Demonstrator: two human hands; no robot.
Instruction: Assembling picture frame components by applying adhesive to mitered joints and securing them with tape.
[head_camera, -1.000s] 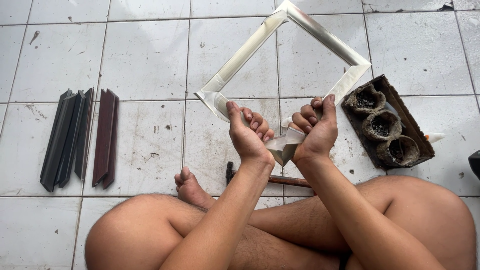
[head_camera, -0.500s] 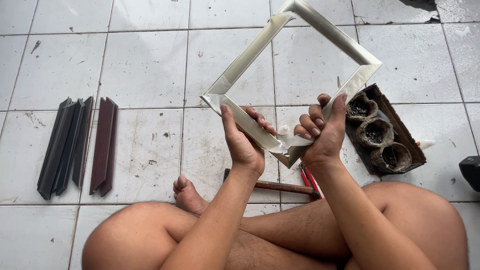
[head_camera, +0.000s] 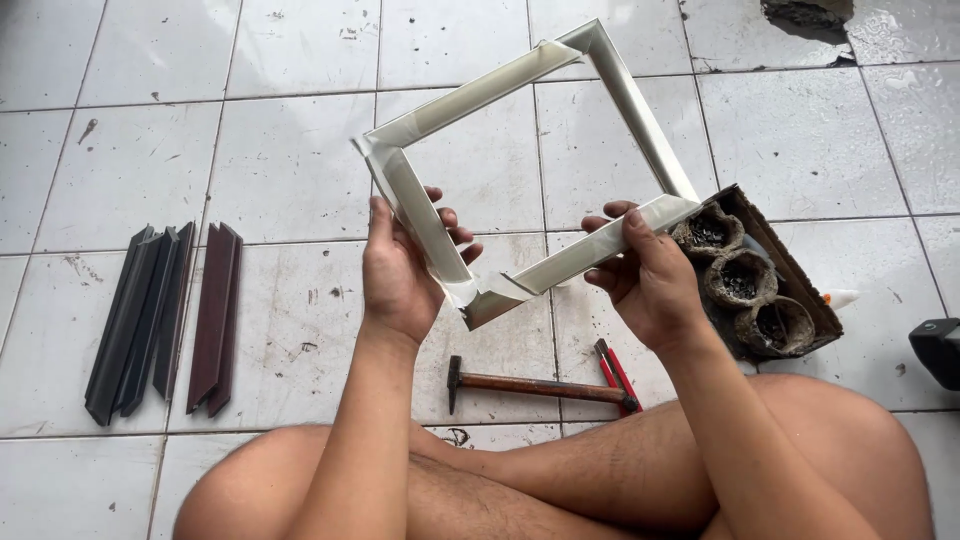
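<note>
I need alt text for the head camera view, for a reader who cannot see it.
Two hands, left hand and right hand, hold a square silver frame above a tiled floor. A hammer, dark strips and a tray of cups lie nearby.

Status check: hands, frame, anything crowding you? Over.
Left hand and right hand both grip the silver frame, held above the floor. Hammer lies beneath, clear of it.

We are seeing a hammer (head_camera: 540, 385) with a wooden handle lying on the white tiled floor (head_camera: 280, 160), with red-handled pliers (head_camera: 615, 372) touching its handle end. Dark grey profile strips (head_camera: 135, 322) are lying well to the left, brown strips (head_camera: 216, 318) just beside them. A brown tray (head_camera: 790, 290) is holding three crusted cups (head_camera: 738, 281).
</note>
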